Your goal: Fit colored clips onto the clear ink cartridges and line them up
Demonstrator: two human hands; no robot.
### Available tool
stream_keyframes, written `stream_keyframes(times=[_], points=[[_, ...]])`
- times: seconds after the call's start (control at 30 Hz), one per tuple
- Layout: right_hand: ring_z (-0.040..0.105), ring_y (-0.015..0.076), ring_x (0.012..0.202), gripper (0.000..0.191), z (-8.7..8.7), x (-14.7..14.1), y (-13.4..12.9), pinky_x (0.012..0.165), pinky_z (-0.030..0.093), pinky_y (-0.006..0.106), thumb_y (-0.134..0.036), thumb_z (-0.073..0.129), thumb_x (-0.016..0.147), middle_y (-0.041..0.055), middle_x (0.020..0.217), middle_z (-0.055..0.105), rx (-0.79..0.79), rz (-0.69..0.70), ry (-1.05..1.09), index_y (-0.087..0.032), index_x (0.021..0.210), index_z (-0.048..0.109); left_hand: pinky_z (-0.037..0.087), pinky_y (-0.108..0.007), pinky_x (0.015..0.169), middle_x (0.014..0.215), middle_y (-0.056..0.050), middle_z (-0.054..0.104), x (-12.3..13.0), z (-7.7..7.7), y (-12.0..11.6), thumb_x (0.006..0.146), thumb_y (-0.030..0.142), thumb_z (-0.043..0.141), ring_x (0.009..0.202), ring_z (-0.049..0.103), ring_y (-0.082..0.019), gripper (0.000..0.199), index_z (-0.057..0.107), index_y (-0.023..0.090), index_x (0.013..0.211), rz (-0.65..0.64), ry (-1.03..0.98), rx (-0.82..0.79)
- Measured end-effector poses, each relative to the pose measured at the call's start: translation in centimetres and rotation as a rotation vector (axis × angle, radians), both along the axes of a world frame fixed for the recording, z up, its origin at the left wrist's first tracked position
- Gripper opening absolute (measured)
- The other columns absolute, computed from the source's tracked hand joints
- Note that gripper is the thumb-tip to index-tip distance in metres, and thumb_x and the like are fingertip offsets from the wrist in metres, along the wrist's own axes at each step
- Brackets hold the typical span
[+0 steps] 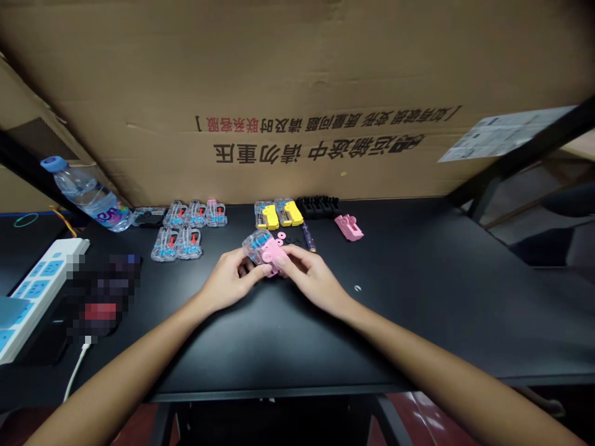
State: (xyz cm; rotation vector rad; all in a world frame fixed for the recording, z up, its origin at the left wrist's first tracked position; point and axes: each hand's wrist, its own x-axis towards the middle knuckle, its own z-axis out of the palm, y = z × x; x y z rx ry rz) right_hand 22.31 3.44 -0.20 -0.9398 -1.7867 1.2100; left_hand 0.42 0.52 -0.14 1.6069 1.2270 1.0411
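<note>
My left hand point(230, 282) and my right hand point(313, 279) meet above the black desk point(418, 310). The left grips a transparent plastic casing with blue parts inside point(257, 246). The right grips a pink plastic part point(274, 254) pressed against that casing. Just beyond my fingers lie pink rings point(281, 236) and a slim purple-handled screwdriver point(308, 237). Farther back are several transparent casings point(176, 214), yellow-fitted casings point(271, 217), a black comb-shaped part point(317, 205) and another pink part point(348, 227).
A water bottle point(86, 193) lies at the back left, near a white power strip point(41, 291) and a pixelated object point(102, 294). A large cardboard sheet point(279, 93) stands behind the desk. The desk's front edge runs below my forearms.
</note>
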Motion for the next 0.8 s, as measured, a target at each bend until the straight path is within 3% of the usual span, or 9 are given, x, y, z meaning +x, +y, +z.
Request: stream_keyframes(times=[0.1,0.23,0.37,0.47,0.57,0.7,0.8], points=[[0.067,0.0209,0.086,0.035,-0.2,0.1,0.0,0.08,0.056,0.035,-0.053,0.061,0.103,0.0054,0.096,0.075,0.056,-0.09,0.002,-0.021,0.108,0.075,0.049,-0.027,0.066,0.079,-0.003,0.072,-0.2,0.4,0.0,0.097,0.053,0.068,0.068,0.062,-0.016,0.036,0.074,0.018,0.095,0.079,0.0,0.114],[0.065,0.0206,0.084,0.036,-0.3,0.2,0.1,0.078,0.054,0.033,-0.054,0.062,0.103,0.0047,0.092,0.071,0.103,-0.027,-0.044,-0.022,0.1,0.076,0.044,-0.025,0.06,0.077,-0.001,0.071,-0.5,0.6,0.0,0.096,0.05,0.071,0.062,0.056,-0.013,0.032,0.075,0.018,0.094,0.049,0.07,0.158],[0.064,0.021,0.087,0.036,-0.2,0.1,0.2,0.081,0.053,0.033,-0.053,0.06,0.104,0.0048,0.091,0.07,0.128,-0.094,-0.027,-0.021,0.095,0.074,0.045,-0.025,0.062,0.078,-0.002,0.072,-0.5,0.5,0.0,0.099,0.052,0.066,0.066,0.059,-0.015,0.036,0.074,0.018,0.093,0.096,0.047,0.186],[0.065,0.0209,0.085,0.037,0.0,0.2,0.3,0.078,0.053,0.033,-0.054,0.062,0.103,0.0049,0.091,0.071,0.105,-0.012,-0.038,-0.021,0.093,0.075,0.044,-0.026,0.059,0.076,-0.003,0.071,-0.6,0.4,0.0,0.096,0.054,0.069,0.062,0.057,-0.014,0.037,0.075,0.018,0.09,0.072,0.095,0.186],[0.065,0.0211,0.085,0.037,-0.1,0.2,0.4,0.078,0.053,0.032,-0.053,0.061,0.104,0.0051,0.09,0.072,0.107,-0.064,-0.039,-0.021,0.094,0.076,0.046,-0.026,0.061,0.078,-0.004,0.072,-0.6,0.1,0.0,0.101,0.052,0.063,0.066,0.06,-0.016,0.037,0.075,0.018,0.095,0.125,0.076,0.192],[0.065,0.0205,0.081,0.035,-0.5,0.2,0.4,0.074,0.052,0.032,-0.05,0.061,0.104,0.0046,0.089,0.074,0.084,0.032,-0.102,-0.02,0.095,0.078,0.043,-0.025,0.057,0.071,-0.001,0.069,-0.3,-0.4,0.1,0.1,0.048,0.065,0.06,0.057,-0.014,0.033,0.073,0.018,0.09,-0.015,0.159,0.118],[0.064,0.0195,0.079,0.033,-0.8,0.2,0.4,0.072,0.05,0.032,-0.044,0.06,0.104,0.005,0.091,0.075,0.118,0.037,-0.16,-0.019,0.092,0.078,0.042,-0.025,0.057,0.067,0.001,0.065,-0.1,-0.2,0.1,0.1,0.046,0.062,0.058,0.054,-0.013,0.036,0.066,0.018,0.079,-0.025,0.185,0.084]])
